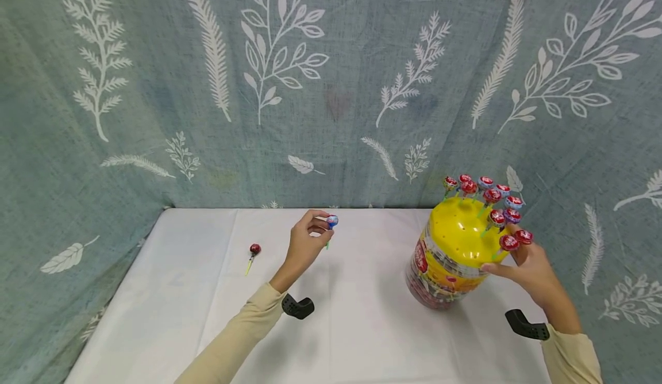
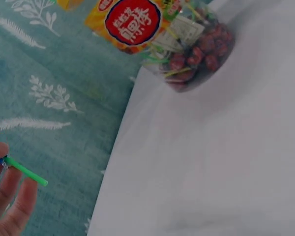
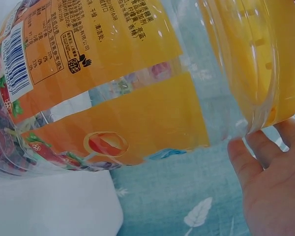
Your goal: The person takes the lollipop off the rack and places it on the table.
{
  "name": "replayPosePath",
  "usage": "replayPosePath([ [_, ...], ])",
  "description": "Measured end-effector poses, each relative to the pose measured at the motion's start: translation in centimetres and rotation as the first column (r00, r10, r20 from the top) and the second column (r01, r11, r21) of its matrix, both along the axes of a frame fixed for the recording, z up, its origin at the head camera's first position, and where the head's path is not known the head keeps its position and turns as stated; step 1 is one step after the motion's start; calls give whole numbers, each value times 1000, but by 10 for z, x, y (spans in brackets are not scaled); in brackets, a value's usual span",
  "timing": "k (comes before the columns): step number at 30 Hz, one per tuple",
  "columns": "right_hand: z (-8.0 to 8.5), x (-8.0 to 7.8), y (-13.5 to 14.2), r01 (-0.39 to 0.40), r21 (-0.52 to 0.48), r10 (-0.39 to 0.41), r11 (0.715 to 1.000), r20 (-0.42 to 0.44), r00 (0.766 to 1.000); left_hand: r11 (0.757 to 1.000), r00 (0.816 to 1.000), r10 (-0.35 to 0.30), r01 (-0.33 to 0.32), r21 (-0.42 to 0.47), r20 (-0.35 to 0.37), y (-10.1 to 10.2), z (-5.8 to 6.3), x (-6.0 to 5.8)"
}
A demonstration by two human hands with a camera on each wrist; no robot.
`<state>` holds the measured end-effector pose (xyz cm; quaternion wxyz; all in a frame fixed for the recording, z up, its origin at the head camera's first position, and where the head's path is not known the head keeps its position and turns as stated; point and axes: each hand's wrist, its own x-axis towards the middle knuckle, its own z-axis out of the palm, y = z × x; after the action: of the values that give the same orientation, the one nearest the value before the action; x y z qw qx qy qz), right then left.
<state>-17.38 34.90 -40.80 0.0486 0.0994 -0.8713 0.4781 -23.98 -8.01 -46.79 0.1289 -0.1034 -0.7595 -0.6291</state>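
Observation:
Between thumb and fingers, my left hand (image 1: 305,243) pinches a blue-wrapped lollipop (image 1: 332,221) above the table. Its green stick (image 2: 27,171) points away from the fingers in the left wrist view. My right hand (image 1: 535,269) grips the clear plastic candy jar (image 1: 445,277) near the edge of its yellow lid (image 1: 455,231), thumb on the near side. Several red, blue and purple lollipops (image 1: 492,195) stand upright in the lid, mostly along its far and right sides. Wrapped candies (image 2: 201,54) show through the jar's lower wall.
One red lollipop (image 1: 255,249) with a yellow stick lies on the white-covered table (image 1: 170,292), left of my left hand. A grey-green curtain (image 1: 331,96) with white leaf prints hangs behind the table and along its sides.

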Motion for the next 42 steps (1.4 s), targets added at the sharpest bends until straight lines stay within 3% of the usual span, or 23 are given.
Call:
replayPosePath([
  [12,0,4,0,-1,14,1,1000,2,1000,993,992,110,-107,-46,66,-24,-23,0],
  [18,0,5,1,2,28,-2,1000,-2,1000,990,981,140,-135,-43,131,-39,-33,2],
  [25,-1,4,-2,2,1,-2,1000,3,1000,984,972,175,-170,-43,160,-56,-47,3],
  [42,2,1,-4,-17,-8,17,1000,-8,1000,936,918,333,-294,-195,216,-86,-78,1],
])
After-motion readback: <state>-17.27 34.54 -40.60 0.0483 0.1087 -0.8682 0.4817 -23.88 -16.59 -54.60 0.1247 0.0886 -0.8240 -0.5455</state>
